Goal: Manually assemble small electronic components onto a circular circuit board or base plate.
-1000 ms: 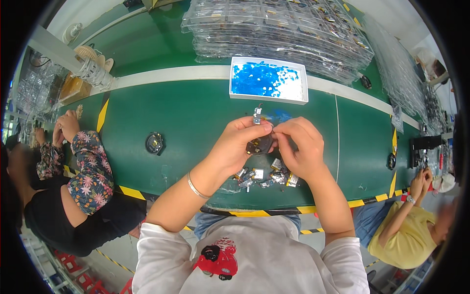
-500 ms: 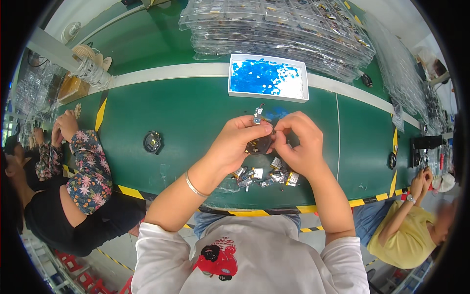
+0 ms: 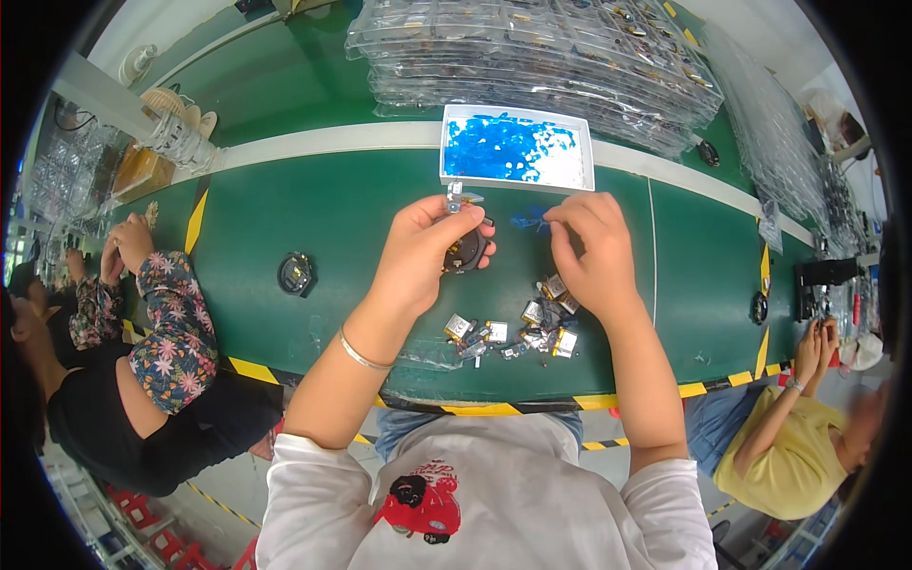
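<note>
My left hand [image 3: 418, 249] grips a round black watch case [image 3: 465, 251] between thumb and fingers. A small silver part [image 3: 455, 197] stands out from the case's far side, above the thumb. To the right, my right hand [image 3: 591, 245] has its fingers bent together, their tips at a small heap of blue film bits [image 3: 530, 220] on the table. Whatever lies between those fingertips is too small to make out. Nearer to me is a loose pile of small silver battery cells [image 3: 535, 334], just below and left of my right hand.
A white box [image 3: 591, 171] of blue bits stands beyond my hands, with stacked clear plastic trays [image 3: 532, 66] behind it. Another round black case [image 3: 296, 274] lies at left on the green table [image 3: 361, 204]. People work on both sides; striped tape marks the near edge.
My hands have moved apart. The left carried the watch case leftward and away from me; the right let go of it and shifted to the blue bits. More cells show in the pile.
</note>
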Action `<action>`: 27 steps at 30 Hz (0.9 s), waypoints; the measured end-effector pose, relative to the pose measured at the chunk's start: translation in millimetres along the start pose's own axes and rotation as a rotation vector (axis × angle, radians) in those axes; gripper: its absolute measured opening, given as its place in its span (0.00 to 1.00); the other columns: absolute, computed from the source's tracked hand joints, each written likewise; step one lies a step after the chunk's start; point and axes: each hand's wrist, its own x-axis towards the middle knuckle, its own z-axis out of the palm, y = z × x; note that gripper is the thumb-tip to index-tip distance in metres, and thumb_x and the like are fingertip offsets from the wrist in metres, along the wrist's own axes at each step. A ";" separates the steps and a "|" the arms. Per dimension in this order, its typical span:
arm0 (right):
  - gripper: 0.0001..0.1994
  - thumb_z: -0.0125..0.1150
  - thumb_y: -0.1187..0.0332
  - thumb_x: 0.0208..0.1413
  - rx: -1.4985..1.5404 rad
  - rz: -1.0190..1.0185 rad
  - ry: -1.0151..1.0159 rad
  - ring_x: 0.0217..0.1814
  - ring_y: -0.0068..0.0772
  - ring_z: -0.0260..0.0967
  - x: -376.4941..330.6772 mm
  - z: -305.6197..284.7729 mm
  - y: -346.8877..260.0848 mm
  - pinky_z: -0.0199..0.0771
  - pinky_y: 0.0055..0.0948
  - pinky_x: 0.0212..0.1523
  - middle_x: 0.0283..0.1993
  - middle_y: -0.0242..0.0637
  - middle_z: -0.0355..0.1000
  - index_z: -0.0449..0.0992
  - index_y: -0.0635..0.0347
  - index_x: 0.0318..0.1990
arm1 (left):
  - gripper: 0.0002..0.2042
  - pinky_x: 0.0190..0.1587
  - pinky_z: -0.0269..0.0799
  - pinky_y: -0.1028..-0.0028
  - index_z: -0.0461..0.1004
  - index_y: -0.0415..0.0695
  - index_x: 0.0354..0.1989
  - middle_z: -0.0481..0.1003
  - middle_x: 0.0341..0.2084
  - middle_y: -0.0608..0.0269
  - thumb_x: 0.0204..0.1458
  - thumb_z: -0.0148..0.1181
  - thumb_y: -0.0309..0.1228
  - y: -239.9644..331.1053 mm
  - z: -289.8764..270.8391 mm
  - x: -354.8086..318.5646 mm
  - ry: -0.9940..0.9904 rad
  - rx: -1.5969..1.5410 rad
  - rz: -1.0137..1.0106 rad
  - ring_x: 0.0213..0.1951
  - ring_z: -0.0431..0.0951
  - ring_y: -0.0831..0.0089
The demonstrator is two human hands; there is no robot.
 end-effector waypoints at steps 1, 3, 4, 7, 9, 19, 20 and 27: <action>0.08 0.61 0.81 0.42 -0.002 0.000 0.001 0.37 0.39 0.68 -1.0 -0.6 -2.2 0.69 0.33 0.39 0.32 0.38 0.71 0.76 0.62 0.32 | 0.06 0.28 0.75 0.75 0.73 0.37 0.33 0.76 0.25 0.58 0.52 0.58 0.27 -1.0 1.5 -0.1 -0.002 0.000 0.000 0.25 0.77 0.70; 0.09 0.61 0.80 0.43 0.125 0.040 0.050 0.35 0.37 0.71 -3.0 1.8 -11.3 0.71 0.31 0.37 0.32 0.38 0.72 0.76 0.61 0.34 | 0.05 0.27 0.74 0.75 0.73 0.38 0.34 0.76 0.26 0.60 0.53 0.57 0.28 -4.7 4.3 -1.0 -0.016 0.039 -0.021 0.24 0.77 0.72; 0.10 0.63 0.79 0.44 0.194 0.076 0.035 0.33 0.34 0.73 -4.8 3.4 -19.9 0.72 0.28 0.35 0.32 0.38 0.73 0.76 0.61 0.36 | 0.05 0.27 0.74 0.75 0.73 0.38 0.34 0.76 0.26 0.60 0.53 0.57 0.28 -7.9 4.6 -0.5 -0.016 0.040 -0.020 0.24 0.77 0.72; 0.11 0.65 0.79 0.44 0.283 0.072 -0.025 0.32 0.30 0.74 -6.5 8.4 -38.2 0.73 0.25 0.33 0.33 0.37 0.74 0.76 0.61 0.37 | 0.06 0.25 0.72 0.76 0.75 0.38 0.35 0.76 0.25 0.62 0.54 0.57 0.27 -20.6 5.8 1.0 -0.121 0.027 0.021 0.24 0.76 0.75; 0.10 0.65 0.79 0.44 0.282 0.072 -0.006 0.32 0.29 0.74 -7.1 8.6 -34.2 0.73 0.24 0.33 0.32 0.37 0.74 0.76 0.61 0.36 | 0.07 0.26 0.73 0.76 0.74 0.38 0.38 0.76 0.27 0.62 0.54 0.55 0.27 -18.9 5.5 0.5 -0.144 0.032 -0.028 0.26 0.77 0.75; 0.08 0.64 0.81 0.40 0.452 0.277 -0.005 0.33 0.32 0.71 -9.9 -2.2 -35.6 0.71 0.26 0.35 0.31 0.37 0.73 0.76 0.63 0.30 | 0.16 0.39 0.81 0.71 0.68 0.39 0.52 0.75 0.42 0.61 0.53 0.48 0.18 -11.1 19.1 -12.6 -0.212 0.159 -0.066 0.40 0.78 0.73; 0.08 0.64 0.81 0.40 0.455 0.276 -0.007 0.33 0.32 0.71 -9.4 0.2 -35.2 0.71 0.26 0.35 0.31 0.37 0.73 0.76 0.63 0.30 | 0.16 0.39 0.81 0.71 0.68 0.39 0.52 0.75 0.42 0.61 0.53 0.48 0.18 -11.9 19.1 -12.9 -0.209 0.159 -0.065 0.40 0.78 0.73; 0.09 0.64 0.82 0.37 0.195 -0.001 0.164 0.33 0.36 0.70 -7.5 8.2 -34.5 0.70 0.29 0.34 0.30 0.38 0.72 0.76 0.62 0.29 | 0.16 0.42 0.80 0.71 0.68 0.37 0.52 0.74 0.43 0.60 0.55 0.47 0.19 -15.0 25.0 -17.9 -0.227 0.069 -0.019 0.43 0.76 0.73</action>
